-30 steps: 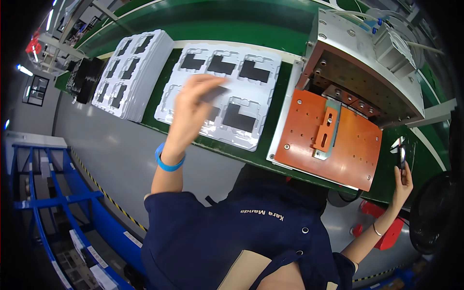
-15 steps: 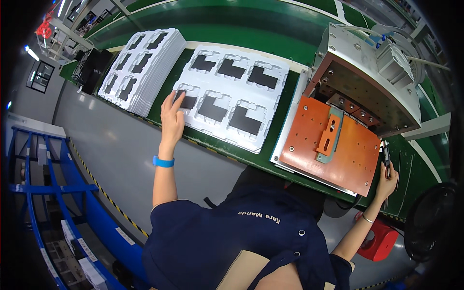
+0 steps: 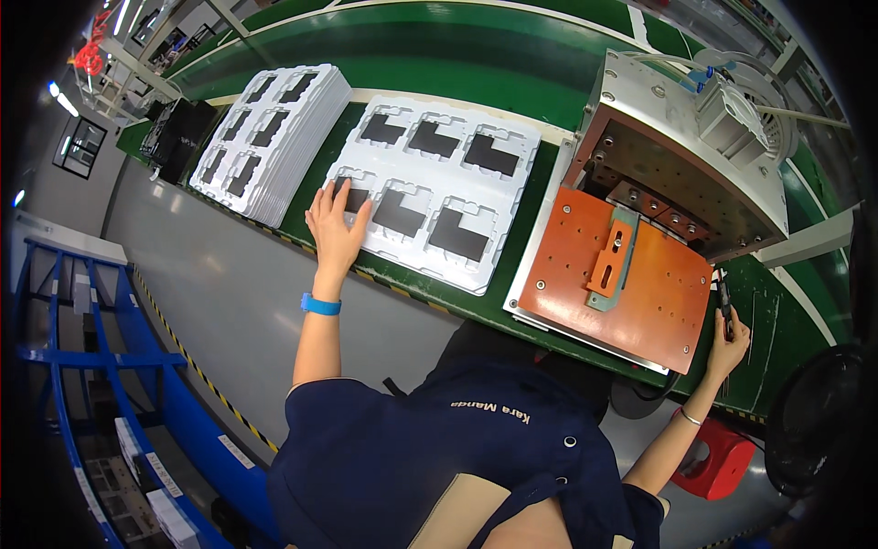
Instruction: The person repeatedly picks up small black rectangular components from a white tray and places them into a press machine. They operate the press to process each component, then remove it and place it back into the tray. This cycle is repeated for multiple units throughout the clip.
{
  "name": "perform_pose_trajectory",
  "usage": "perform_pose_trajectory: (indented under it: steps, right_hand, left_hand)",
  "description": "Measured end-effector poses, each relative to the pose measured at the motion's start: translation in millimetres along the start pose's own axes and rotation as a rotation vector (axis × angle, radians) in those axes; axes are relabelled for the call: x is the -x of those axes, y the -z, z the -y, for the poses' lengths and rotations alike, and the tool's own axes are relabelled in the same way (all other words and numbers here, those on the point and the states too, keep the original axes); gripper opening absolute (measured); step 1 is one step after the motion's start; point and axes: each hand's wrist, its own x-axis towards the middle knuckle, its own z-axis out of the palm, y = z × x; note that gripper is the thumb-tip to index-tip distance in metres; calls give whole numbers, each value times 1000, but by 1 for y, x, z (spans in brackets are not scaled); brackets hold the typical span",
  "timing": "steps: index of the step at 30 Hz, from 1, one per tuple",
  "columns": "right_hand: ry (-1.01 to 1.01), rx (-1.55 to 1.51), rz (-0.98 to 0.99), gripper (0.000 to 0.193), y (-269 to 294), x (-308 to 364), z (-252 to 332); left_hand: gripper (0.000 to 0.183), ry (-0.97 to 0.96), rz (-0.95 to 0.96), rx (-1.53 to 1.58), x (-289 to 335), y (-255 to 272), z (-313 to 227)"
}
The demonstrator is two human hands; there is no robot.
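White moulded plastic forms the tray (image 3: 430, 197) on the green work surface (image 3: 512, 64); six pockets are seen in two rows of three, and a dark flat part lies in each. The left hand (image 3: 337, 227) is laid open and flat on the near-left corner of the tray, its fingers spread over the dark part (image 3: 352, 196) in that pocket; nothing is gripped by it, and a blue wristband (image 3: 320, 305) is worn just behind it. The right hand (image 3: 729, 340) is closed around a slim dark tool (image 3: 723, 297), held upright just beside the near-right corner of the orange fixture plate (image 3: 622, 274). A grey metal machine housing (image 3: 686, 156) stands behind that plate. No dark part is seen on the plate, and an orange clamp bar (image 3: 610, 259) lies along its middle. A stack of like white trays (image 3: 270, 142), also holding dark parts, is set just left of the single tray.

The work is judged to be at an early point: every pocket is filled, and no part is lifted out or placed on the fixture.
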Motion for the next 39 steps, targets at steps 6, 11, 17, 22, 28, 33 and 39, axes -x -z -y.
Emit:
perform_pose_trajectory:
  steps: [6, 11, 17, 22, 28, 33, 39]
  right_hand:
    - [12, -26, -24, 38, 0, 2, -2]
    - [-34, -101, -29, 40, 2, 3, 2]
    - [-26, -107, -44, 40, 2, 4, 5]
    - [-45, -146, -39, 39, 4, 5, 9]
    - [-43, -135, -30, 38, 6, 6, 9]
    - [-28, -165, -48, 37, 4, 7, 1]
    - [-20, -198, -41, 36, -1, 5, -6]
  left_hand:
    - [44, -91, -10, -33, -1, -5, 21]
    - [44, 87, -52, 113, -41, 4, 32]
    - [44, 177, 394, -111, -100, 9, 70]
    - [44, 326, 695, -66, -126, 16, 68]
    - [39, 563, 904, 337, -126, 46, 57]
    - [42, 748, 758, 1210, -118, 40, 38]
    - [56, 501, 565, 1201, -129, 30, 52]
